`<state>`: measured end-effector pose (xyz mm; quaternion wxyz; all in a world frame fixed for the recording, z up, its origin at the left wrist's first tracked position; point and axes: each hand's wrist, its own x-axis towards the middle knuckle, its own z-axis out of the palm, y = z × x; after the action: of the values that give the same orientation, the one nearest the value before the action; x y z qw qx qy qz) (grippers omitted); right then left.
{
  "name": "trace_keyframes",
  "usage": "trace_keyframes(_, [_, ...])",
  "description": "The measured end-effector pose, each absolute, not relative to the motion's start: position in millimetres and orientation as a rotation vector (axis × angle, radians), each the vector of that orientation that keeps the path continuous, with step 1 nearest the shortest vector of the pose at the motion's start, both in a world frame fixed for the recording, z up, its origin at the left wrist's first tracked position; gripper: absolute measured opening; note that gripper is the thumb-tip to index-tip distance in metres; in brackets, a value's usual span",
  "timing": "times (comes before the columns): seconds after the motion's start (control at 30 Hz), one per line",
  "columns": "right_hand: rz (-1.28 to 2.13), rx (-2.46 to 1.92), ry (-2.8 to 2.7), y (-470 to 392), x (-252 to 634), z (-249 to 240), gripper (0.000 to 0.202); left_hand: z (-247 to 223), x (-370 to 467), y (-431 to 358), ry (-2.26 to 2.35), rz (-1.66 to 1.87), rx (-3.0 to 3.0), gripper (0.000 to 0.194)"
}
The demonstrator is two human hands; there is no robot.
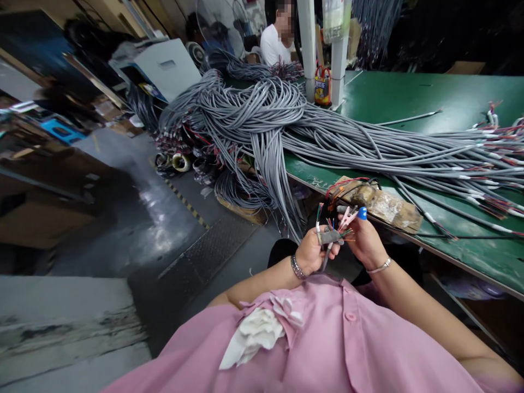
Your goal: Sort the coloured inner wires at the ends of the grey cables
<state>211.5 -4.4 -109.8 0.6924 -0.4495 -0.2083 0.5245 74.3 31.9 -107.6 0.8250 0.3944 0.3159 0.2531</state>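
My left hand [312,252] is closed around a grey cable [327,256] in front of my chest. Thin coloured wires [343,233] fan out from the cable's stripped end. A grey covering wraps one of the left fingers. Close by on the right, my right hand [365,240] has its fingers closed on a small pink pronged thing [347,218], whose exact kind I cannot make out. A blue cover [362,213] sits on its thumb or fingertip. The two hands nearly meet at the wires.
A big heap of grey cables [262,109] lies along the green table [429,95], some hanging over its edge. A tape-wrapped block [380,204] rests at the near edge. Behind sits a person in white [272,46]. A blue stool [61,131] stands far left.
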Motion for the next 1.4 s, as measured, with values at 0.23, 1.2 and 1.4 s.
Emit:
trace_keyframes(0.23, [1.191, -0.933, -0.356, 2, 210, -111, 0.046, -114, 75, 30, 0.673, 0.516, 0.825, 0.028])
trace_keyframes(1.2, [1.290, -0.928, -0.412, -6, 215, -105, 0.042, -98, 74, 19, 0.739, 0.709, 1.010, 0.030])
trace_keyframes(1.4, [1.277, -0.878, -0.292, -5, 212, -106, 0.038, -102, 76, 18, 0.752, 0.698, 1.008, 0.029])
